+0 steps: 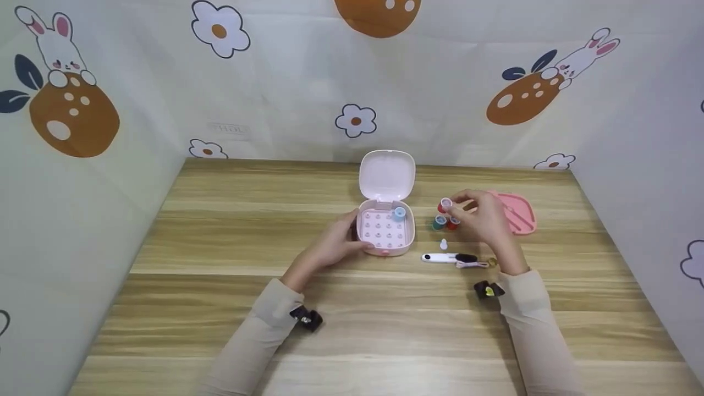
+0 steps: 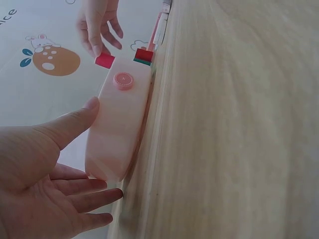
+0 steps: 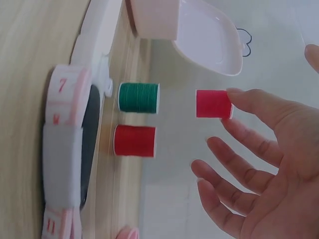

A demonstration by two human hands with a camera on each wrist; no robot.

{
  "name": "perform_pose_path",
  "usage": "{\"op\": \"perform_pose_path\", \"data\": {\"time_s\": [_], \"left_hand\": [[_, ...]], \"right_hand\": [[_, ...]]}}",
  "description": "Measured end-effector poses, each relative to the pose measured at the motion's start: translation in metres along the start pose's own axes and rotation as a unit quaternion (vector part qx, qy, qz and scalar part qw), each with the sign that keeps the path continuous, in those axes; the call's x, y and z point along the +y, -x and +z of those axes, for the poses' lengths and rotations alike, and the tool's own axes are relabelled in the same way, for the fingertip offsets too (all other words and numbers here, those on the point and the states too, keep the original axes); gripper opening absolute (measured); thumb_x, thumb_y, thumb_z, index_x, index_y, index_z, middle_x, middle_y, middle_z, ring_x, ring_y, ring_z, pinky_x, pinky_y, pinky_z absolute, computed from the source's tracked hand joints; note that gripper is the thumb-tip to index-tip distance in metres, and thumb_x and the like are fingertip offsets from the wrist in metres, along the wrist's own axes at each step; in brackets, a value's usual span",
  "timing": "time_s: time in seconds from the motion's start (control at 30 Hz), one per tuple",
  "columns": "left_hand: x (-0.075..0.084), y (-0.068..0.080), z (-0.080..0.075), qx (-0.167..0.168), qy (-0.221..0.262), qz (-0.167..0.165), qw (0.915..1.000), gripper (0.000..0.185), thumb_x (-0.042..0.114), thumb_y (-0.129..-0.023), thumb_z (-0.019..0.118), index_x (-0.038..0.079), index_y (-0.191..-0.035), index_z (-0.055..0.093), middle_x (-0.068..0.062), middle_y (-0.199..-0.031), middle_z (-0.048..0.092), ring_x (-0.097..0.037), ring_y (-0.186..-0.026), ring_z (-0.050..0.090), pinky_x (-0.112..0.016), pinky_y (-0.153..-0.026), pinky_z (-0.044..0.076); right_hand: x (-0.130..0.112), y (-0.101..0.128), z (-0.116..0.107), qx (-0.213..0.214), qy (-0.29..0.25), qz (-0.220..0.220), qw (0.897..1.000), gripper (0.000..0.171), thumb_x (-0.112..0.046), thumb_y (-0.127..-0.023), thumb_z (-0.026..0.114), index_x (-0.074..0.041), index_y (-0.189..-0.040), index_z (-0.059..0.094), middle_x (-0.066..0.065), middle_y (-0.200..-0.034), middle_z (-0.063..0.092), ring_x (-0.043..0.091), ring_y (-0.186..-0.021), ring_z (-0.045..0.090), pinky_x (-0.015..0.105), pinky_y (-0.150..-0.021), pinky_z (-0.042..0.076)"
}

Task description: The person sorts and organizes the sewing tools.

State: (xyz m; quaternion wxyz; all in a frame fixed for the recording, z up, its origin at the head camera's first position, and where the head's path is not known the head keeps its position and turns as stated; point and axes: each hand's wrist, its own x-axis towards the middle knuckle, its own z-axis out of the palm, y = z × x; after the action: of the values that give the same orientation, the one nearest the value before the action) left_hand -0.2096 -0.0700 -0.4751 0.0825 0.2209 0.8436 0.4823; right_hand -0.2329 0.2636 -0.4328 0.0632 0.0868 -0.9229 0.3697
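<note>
A pink box (image 1: 410, 242) stands with its lid (image 1: 387, 175) raised, its tray lined with rows of small pegs. One light blue thread spool (image 1: 399, 214) stands in the tray's back right corner. My left hand (image 1: 334, 240) rests against the box's left side, thumb at the front, with fairly straight fingers in the left wrist view (image 2: 55, 184). Between thumb and index fingertip, my right hand (image 1: 484, 220) pinches a red thread spool (image 3: 213, 103) above the table. Below it, a green spool (image 3: 138, 97) and another red spool (image 3: 134, 141) stand upright.
A pink tray-like lid (image 1: 520, 213) lies behind the right hand. In front of the spools are a small white piece (image 1: 444, 244), a white-and-black tool (image 1: 443, 258) and a folded tape measure (image 3: 62, 139). A patterned cloth wall (image 1: 297, 82) borders the table's back.
</note>
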Motion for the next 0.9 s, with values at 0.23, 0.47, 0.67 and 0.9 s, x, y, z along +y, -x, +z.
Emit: {"op": "perform_pose_path", "data": {"time_s": [0.23,0.47,0.67,0.9], "left_hand": [[-0.002,-0.001,0.000,-0.002,0.001,-0.002,1.0000,0.087,0.011,-0.090,0.083,-0.003,-0.162,0.035,-0.026,-0.155,0.052,-0.039,-0.146,0.048,-0.049,-0.127,0.034],[0.000,0.000,0.000,0.001,0.003,-0.009,1.0000,0.089,0.013,-0.091,0.082,-0.002,-0.163,0.032,-0.026,-0.157,0.049,-0.039,-0.147,0.047,-0.049,-0.126,0.034],[-0.001,-0.001,0.000,-0.001,0.009,-0.001,1.0000,0.087,0.010,-0.091,0.082,-0.004,-0.162,0.034,-0.027,-0.156,0.050,-0.039,-0.146,0.047,-0.049,-0.126,0.035],[-0.002,-0.001,0.001,0.000,-0.004,-0.008,1.0000,0.088,0.013,-0.092,0.082,-0.005,-0.162,0.032,-0.028,-0.158,0.047,-0.040,-0.148,0.046,-0.049,-0.127,0.034]], "right_hand": [[-0.009,-0.006,0.010,-0.005,-0.010,-0.015,1.000,0.026,-0.014,-0.094,0.079,0.005,-0.112,0.076,0.026,-0.115,0.075,0.046,-0.101,0.072,0.056,-0.087,0.062],[-0.020,-0.010,0.023,-0.011,-0.023,-0.012,1.000,0.030,-0.017,-0.093,0.081,0.005,-0.112,0.076,0.026,-0.118,0.073,0.046,-0.104,0.070,0.057,-0.089,0.061],[-0.027,-0.013,0.033,-0.021,-0.033,-0.011,0.999,0.027,-0.015,-0.092,0.078,0.004,-0.112,0.076,0.026,-0.120,0.071,0.046,-0.107,0.068,0.058,-0.091,0.059],[-0.035,-0.016,0.044,-0.026,-0.049,-0.003,0.998,0.027,-0.016,-0.091,0.080,0.003,-0.110,0.077,0.024,-0.121,0.073,0.043,-0.107,0.068,0.054,-0.091,0.059]]}}
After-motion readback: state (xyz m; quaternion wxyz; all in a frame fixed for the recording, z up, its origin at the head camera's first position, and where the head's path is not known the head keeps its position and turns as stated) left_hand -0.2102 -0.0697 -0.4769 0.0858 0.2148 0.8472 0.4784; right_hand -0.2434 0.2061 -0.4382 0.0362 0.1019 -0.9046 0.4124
